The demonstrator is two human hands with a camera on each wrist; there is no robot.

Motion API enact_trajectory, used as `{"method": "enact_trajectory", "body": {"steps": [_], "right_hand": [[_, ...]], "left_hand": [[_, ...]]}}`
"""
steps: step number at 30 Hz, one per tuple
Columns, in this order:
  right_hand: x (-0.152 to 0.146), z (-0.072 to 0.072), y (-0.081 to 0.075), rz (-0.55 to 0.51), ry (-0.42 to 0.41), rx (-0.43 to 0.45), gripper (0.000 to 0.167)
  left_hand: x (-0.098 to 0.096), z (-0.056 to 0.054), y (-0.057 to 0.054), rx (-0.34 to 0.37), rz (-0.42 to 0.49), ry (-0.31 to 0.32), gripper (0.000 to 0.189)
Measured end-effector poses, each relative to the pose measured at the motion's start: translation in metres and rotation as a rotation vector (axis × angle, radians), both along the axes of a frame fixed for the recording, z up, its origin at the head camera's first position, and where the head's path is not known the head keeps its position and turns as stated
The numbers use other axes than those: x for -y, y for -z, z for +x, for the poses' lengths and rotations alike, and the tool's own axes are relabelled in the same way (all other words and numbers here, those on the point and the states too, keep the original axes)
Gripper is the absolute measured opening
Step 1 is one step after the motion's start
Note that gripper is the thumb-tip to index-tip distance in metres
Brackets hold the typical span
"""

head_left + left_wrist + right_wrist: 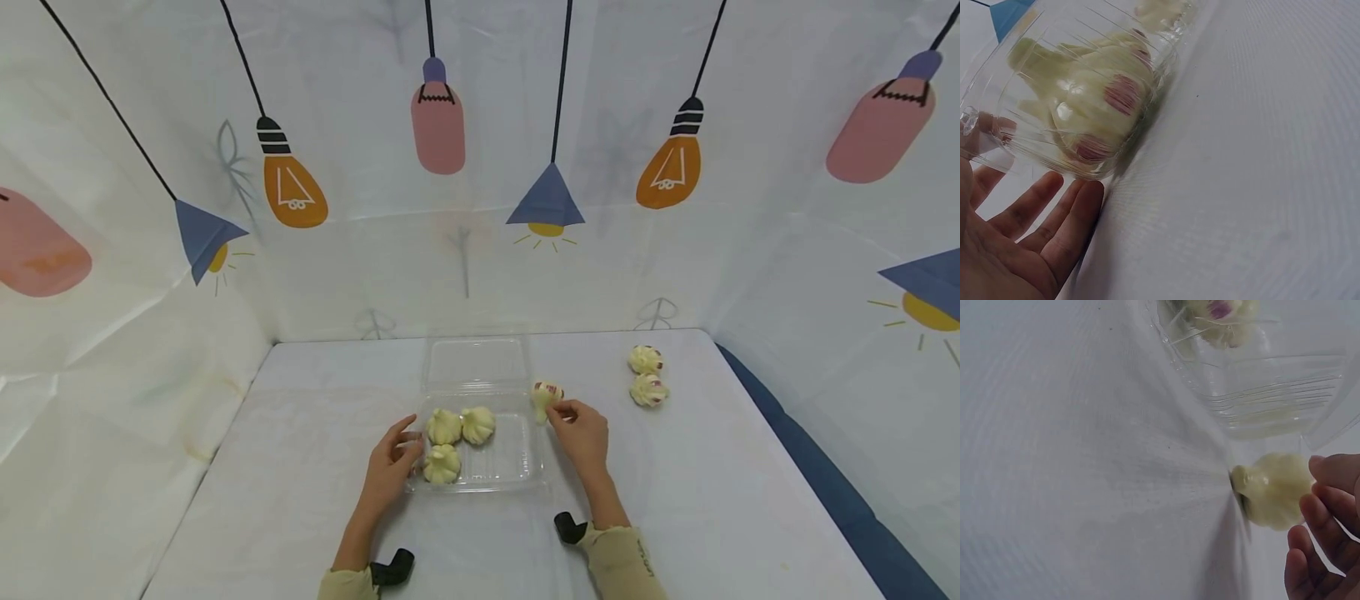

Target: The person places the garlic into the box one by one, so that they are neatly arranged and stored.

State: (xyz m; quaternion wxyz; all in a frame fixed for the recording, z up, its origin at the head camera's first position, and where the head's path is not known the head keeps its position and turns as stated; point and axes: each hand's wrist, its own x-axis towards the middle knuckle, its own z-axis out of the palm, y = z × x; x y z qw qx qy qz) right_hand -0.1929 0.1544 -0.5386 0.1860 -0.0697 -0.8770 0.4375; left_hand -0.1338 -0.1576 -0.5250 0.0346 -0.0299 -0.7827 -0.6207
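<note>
Head view: one candidate for lettering, a short row of dark marks (643,555) running lengthwise along the person's right sleeve (613,560). Too small and blurred on my screen; I can't make out a single character, nor tell whether it is writing or a pattern. Left and right wrist views: I get no legible text. Tally from my end: no word, brand, number or sign I can read.
</note>
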Motion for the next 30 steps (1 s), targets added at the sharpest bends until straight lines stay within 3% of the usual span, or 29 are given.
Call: {"method": "enact_trajectory", "body": {"steps": [18, 30], "right_hand": [[0.004, -0.006, 0.01, 0.025, 0.051, 0.257, 0.027], [0.006, -0.012, 0.013, 0.072, 0.071, 0.315, 0.032]], "left_hand": [[0.002, -0.003, 0.004, -0.001, 0.017, 0.016, 0.047], [0.003, -0.003, 0.005, -0.004, 0.032, 0.018, 0.047]]}}
